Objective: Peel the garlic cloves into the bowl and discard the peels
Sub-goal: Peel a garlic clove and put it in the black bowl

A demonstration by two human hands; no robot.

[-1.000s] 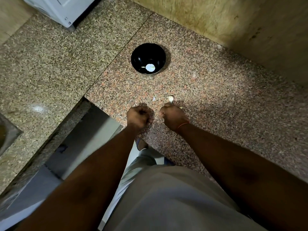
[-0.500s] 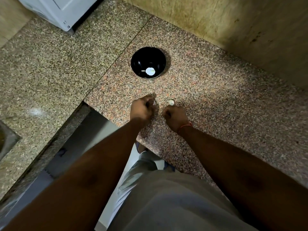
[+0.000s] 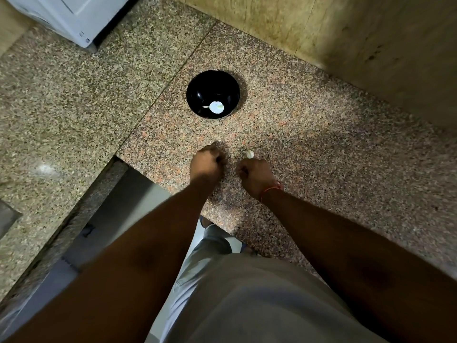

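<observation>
Two curled hands, your left hand (image 3: 207, 162) and right hand (image 3: 256, 174), rest on the speckled granite counter (image 3: 321, 149).
What either grips stays hidden; a white garlic clove (image 3: 248, 153) lies beside your right, near the glossy black round bowl (image 3: 197, 95).

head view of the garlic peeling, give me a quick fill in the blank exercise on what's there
1. The round bowl on the speckled granite counter is ____ in colour.
2. The thin red thread bracelet is on the ____ wrist.
3. The small white garlic clove lies on the counter just beyond the ____ hand.
4. The bowl sits ____ from the person than both hands do.

Missing words: black; right; right; farther
</observation>
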